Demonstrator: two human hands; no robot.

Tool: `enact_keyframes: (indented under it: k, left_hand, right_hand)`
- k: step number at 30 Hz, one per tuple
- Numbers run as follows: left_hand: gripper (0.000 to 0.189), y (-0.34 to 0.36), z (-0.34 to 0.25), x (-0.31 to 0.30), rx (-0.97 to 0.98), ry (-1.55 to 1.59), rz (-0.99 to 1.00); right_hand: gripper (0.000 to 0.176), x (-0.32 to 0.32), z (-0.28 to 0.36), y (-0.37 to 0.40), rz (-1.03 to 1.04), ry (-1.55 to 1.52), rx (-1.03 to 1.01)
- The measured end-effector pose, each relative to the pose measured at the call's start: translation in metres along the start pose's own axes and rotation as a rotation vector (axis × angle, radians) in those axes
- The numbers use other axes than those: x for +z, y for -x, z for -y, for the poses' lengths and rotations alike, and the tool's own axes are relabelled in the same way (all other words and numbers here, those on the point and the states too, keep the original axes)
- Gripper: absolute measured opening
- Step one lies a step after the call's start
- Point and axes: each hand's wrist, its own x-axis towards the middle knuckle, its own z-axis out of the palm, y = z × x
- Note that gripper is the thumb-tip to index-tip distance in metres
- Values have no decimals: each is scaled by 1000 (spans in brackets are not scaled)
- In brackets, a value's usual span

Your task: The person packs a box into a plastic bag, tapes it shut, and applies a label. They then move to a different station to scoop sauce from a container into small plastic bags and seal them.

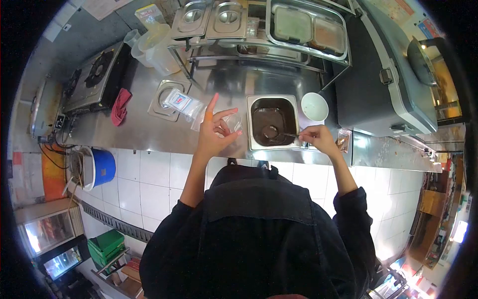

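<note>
A deep steel pan (251, 142) of dark brown liquid (273, 115) stands at the counter's front edge. My right hand (317, 138) pinches the handle of a small ladle (271, 131), whose bowl rests in the liquid. To the left of the pan, my left hand (217, 128) is raised with its fingers apart, and it holds nothing. Clear plastic bags (195, 109) with a blue and white label lie beside and partly behind it. A white bowl (314, 106) is just right of the pan.
A steel lid (158, 102) and a red cloth (120, 107) lie on the left, near a gas stove (94, 74). Behind the pan stands a metal rack (259, 44) with lidded containers. On the right is a large grey cooler box (371, 74).
</note>
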Motion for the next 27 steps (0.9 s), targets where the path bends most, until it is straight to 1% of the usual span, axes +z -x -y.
enact_keyframes:
  k: [1,3,4,7,8,9,12,16,18,22,25,27]
  left_hand:
    - [100,-2,0,2,-2,2,4]
    - [100,-8,-1,9,44,-22,44]
    - [100,-10,-1,12,44,-19,53]
    - [100,-16,-2,23,57,-40,98]
    - [100,-19,-2,27,47,-63,99]
    - [99,-21,-3,30,39,-87,98]
    - [97,-28,1,37,98,-153,142]
    - [97,-37,2,45,108,-262,197]
    - [97,-42,-2,52,71,-353,239]
    - [98,-49,-8,69,79,-339,278]
    - [101,-54,-11,78,65,-254,303]
    - [104,-57,-14,82,53,-202,317]
  right_hand:
    - [9,-1,-5,7,-2,-1,5]
    - [9,-2,-7,23,-127,-24,132]
    - [9,0,-21,28,-153,-90,87]
    - [9,10,-30,40,-235,-125,103]
    - [10,11,-21,43,-254,-85,146]
    - [10,11,-22,44,-259,-87,144]
    - [9,10,-18,44,-285,-183,141]
    - [8,-3,11,48,-375,-198,80]
    - [8,-9,36,51,-428,-193,38]
    - [8,-12,61,54,-467,-222,8]
    - [9,-4,79,56,-510,-233,-47]
    - [9,3,85,57,-596,-175,-114]
